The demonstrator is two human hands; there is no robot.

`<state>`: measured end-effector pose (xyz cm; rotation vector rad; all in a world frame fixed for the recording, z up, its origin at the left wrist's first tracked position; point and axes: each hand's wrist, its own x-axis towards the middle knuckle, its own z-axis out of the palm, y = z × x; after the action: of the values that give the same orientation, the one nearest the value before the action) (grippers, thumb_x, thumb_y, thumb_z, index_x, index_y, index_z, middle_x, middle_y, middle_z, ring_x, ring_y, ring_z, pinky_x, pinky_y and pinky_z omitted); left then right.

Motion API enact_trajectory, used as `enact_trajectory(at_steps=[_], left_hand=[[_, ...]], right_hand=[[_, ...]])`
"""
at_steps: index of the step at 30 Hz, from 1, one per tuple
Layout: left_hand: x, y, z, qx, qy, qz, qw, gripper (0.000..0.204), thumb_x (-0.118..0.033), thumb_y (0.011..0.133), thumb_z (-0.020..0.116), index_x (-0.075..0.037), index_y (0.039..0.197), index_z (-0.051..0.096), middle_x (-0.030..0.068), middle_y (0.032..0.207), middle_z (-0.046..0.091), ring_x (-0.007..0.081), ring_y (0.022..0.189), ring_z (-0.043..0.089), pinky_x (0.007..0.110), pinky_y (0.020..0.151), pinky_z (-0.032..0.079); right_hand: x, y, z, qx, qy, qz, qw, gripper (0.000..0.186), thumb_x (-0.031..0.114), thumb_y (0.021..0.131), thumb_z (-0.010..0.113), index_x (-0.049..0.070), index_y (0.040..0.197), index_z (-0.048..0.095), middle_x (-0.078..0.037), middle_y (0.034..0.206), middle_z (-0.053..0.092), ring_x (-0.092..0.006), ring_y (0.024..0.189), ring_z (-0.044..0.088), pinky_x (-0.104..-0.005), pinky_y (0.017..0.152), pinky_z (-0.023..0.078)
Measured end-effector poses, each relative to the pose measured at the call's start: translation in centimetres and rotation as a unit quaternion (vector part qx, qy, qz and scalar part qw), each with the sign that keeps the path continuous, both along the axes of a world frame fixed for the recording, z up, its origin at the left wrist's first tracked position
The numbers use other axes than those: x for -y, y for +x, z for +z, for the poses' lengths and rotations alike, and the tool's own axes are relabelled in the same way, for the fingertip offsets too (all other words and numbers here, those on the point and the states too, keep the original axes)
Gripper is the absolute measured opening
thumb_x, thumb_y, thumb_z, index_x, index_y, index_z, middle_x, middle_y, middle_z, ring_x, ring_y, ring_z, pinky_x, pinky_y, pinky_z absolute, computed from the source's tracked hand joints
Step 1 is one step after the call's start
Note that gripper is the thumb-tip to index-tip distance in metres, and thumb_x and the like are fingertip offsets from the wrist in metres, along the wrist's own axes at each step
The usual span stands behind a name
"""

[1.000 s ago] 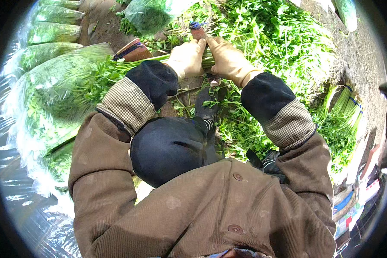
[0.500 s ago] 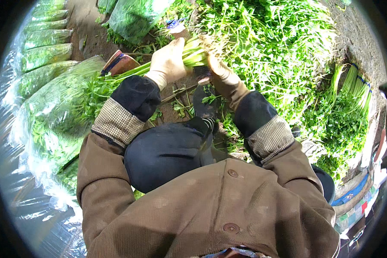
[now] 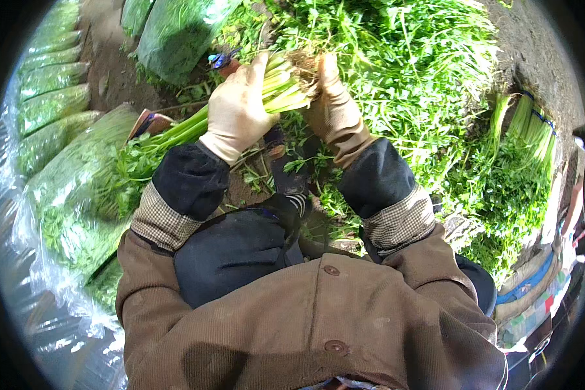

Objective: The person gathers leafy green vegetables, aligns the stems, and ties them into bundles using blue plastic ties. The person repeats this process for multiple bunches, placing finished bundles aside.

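1. A wide heap of loose greens [image 3: 396, 71] covers the ground ahead of me, and it sits closer and larger in the view than a second ago, the camera having tipped forward over it.
2. To my left lie greens packed in clear plastic bags [image 3: 65, 188], while tied bundles [image 3: 530, 130] stand at the right edge; both have kept their places.
3. My brown coat [image 3: 292, 325] and dark knees fill the lower half of the picture.
4. The bunch of greens [image 3: 195, 127] I am working on lies across the middle, leaves trailing down to the left, pale stalks raised at the top centre, higher than half a second ago.
5. My left hand [image 3: 237, 107], in a tan glove, is wrapped tight around the stalks just below their cut ends; a second ago it gripped lower in the frame.
6. My right hand [image 3: 331, 107], also gloved, presses against the rooty stalk ends with its fingers curled; I cannot tell how firmly they pinch. Both hands have drawn together, which suggests the bunch is being squared up.
7. A small blue object [image 3: 218, 60] peeks out just beyond my left hand.
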<state>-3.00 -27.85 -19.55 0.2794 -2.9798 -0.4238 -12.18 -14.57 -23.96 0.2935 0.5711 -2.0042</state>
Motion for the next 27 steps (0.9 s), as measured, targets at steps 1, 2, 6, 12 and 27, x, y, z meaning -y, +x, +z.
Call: enact_trajectory(at_steps=[1,2,6,12,27], left_hand=[[0.0,0.0,-0.1,0.005,0.001,0.004,1.000,0.086,-0.018,0.063,0.081,0.003,0.139,0.047,0.0177,0.111,0.065,0.0336,0.095,0.065,0.039,0.083,0.055],[-0.2,0.3,0.0,0.026,-0.027,-0.001,0.999,0.086,-0.017,0.063,0.082,0.001,0.139,0.047,0.0168,0.107,0.064,0.0333,0.095,0.065,0.040,0.084,0.053],[0.0,0.7,0.2,0.020,-0.085,0.011,0.996,0.090,-0.020,0.058,0.088,-0.001,0.137,0.049,0.0187,0.117,0.063,0.0353,0.106,0.062,0.041,0.090,0.050],[-0.4,0.5,-0.5,0.004,-0.062,-0.016,0.998,0.094,-0.028,0.059,0.090,-0.003,0.136,0.043,0.0189,0.121,0.059,0.0366,0.118,0.055,0.050,0.100,0.039],[1.0,0.8,-3.2,-0.021,-0.070,0.020,0.997,0.080,-0.030,0.065,0.087,-0.001,0.130,0.050,0.0188,0.113,0.064,0.0381,0.104,0.063,0.043,0.090,0.050]], right_hand=[[0.2,-0.1,0.1,-0.026,0.006,-0.026,0.999,0.066,0.054,0.097,0.056,0.001,0.136,0.054,-0.014,0.131,0.062,-0.0258,0.120,0.059,-0.0419,0.108,0.044],[0.4,-0.3,0.4,-0.046,-0.011,-0.014,0.999,0.063,0.054,0.097,0.057,0.001,0.133,0.056,-0.013,0.127,0.064,-0.0255,0.116,0.061,-0.0412,0.105,0.046],[1.6,0.0,1.2,-0.078,0.072,-0.051,0.993,0.032,0.027,0.095,0.069,0.001,0.113,0.066,-0.008,0.103,0.070,-0.0174,0.092,0.066,-0.0316,0.084,0.053],[2.3,0.4,1.3,-0.029,0.099,-0.100,0.990,0.010,0.012,0.091,0.069,0.003,0.096,0.069,-0.003,0.085,0.069,-0.0127,0.075,0.063,-0.0282,0.070,0.052],[3.2,-0.5,-0.2,-0.039,0.117,-0.051,0.991,0.022,0.018,0.094,0.069,0.002,0.109,0.067,-0.004,0.092,0.070,-0.0130,0.081,0.063,-0.0279,0.077,0.052]])
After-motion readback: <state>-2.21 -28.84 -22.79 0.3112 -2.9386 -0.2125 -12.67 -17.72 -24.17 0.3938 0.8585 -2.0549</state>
